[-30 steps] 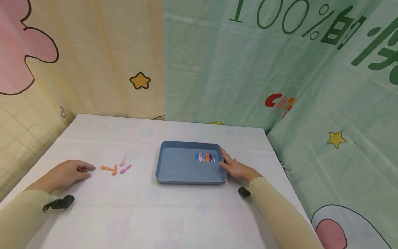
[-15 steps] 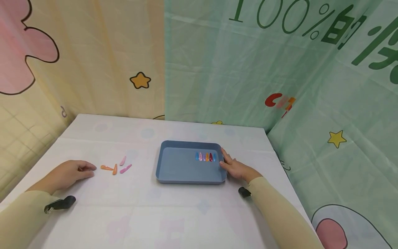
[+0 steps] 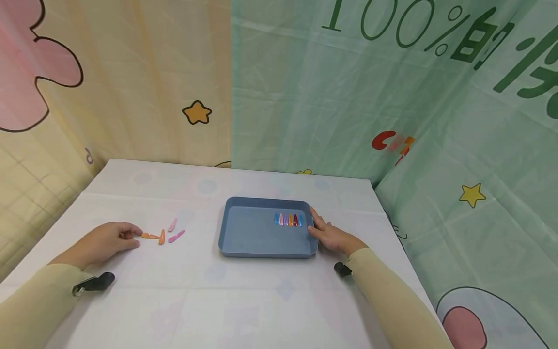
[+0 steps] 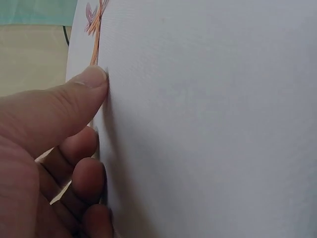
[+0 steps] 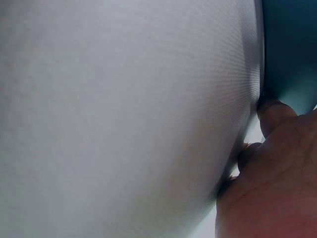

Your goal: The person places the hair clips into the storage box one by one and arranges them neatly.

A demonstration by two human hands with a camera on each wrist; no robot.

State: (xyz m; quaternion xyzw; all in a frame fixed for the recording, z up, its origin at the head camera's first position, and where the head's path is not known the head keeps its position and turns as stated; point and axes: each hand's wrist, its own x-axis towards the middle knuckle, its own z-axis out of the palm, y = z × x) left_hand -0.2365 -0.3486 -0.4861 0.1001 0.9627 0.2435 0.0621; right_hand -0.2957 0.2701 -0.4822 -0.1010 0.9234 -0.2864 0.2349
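Observation:
My left hand [image 3: 106, 241] is at the left of the table, its index fingertip right at the end of an orange hair clip [image 3: 150, 236]. Thumb and index finger stand apart there. A second orange clip [image 3: 162, 237] lies upright against the first one's other end, beside a pale pink clip [image 3: 172, 224] and a brighter pink clip [image 3: 176, 236]. In the left wrist view, the thumb [image 4: 91, 79] overlaps the orange clip's end. My right hand [image 3: 333, 237] rests against the right rim of a blue-grey tray [image 3: 248, 253], thumb and fingertips touching the edge.
Inside the tray, near its right end, a neat row of several coloured clips [image 3: 290, 220] lies side by side. The white-covered table [image 3: 196, 300] ends at a fabric curtain [image 3: 296, 121] behind and to the right. A black strap piece [image 3: 98, 282] juts from the left wrist.
My left hand has moved slightly right, its fingertips coming up to the orange hair clip. My right hand and the tray have stayed in place.

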